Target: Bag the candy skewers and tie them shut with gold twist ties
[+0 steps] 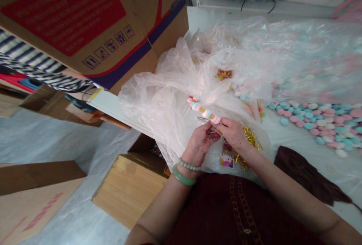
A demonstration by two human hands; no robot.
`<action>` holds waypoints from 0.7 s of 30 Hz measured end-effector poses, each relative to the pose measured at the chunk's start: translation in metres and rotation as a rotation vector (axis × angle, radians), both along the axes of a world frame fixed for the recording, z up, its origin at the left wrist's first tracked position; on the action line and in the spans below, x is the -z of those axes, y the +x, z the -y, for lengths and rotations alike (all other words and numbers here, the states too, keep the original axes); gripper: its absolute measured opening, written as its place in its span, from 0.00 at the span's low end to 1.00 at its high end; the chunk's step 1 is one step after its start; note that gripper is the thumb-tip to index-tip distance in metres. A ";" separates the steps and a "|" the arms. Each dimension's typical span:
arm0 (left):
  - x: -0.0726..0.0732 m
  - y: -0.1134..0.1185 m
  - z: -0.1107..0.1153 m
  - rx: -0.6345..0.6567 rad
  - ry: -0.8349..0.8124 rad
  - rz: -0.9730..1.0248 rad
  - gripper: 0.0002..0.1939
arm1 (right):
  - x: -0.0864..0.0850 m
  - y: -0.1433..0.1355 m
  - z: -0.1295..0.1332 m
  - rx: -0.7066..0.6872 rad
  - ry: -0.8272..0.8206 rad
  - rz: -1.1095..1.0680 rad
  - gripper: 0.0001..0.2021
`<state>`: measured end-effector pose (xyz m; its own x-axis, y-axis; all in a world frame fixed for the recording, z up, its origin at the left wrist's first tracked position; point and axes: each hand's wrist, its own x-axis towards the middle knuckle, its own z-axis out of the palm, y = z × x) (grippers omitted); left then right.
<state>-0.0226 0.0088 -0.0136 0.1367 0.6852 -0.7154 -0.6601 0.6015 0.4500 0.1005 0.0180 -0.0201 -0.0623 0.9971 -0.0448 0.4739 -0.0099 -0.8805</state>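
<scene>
A stick of candy [203, 111] with pink, white, pale blue and orange pieces in a row slants up and left from my fingers. My right hand [233, 133] pinches its lower end. Beside it, my left hand [198, 143] has its fingers closed at a crinkly clear wrapper [203, 119]; exactly where the wrapper ends is hidden. Below the hands lie small printed cards [227, 161] and a bunch of gold twist ties [250, 137]. A colourful candy packet [223, 74] lies farther back on the crumpled clear plastic [169, 105].
Pink, blue and white candies [325, 120] spread across the right of the table, partly under plastic sheeting [296, 48]. A dark brown cloth [302, 171] lies at right. A large cardboard box [118, 18] stands at left; behind it shows a person's striped clothing [31, 54]. Floor boxes [127, 188] stand below.
</scene>
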 end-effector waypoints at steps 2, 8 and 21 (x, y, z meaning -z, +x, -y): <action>0.003 -0.002 -0.003 -0.021 0.009 0.045 0.04 | -0.002 0.003 -0.002 0.032 -0.014 -0.068 0.16; 0.000 -0.020 -0.010 -0.169 -0.016 0.146 0.10 | -0.010 0.026 0.003 0.144 -0.020 -0.156 0.15; -0.012 -0.027 -0.017 -0.433 -0.079 0.192 0.10 | -0.029 0.013 0.045 0.112 -0.112 -0.350 0.11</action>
<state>-0.0494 0.0254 -0.0012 -0.0142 0.6529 -0.7573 -0.9241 0.2808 0.2593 0.1136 -0.0268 0.0086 0.0160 0.9886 -0.1496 0.1356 -0.1504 -0.9793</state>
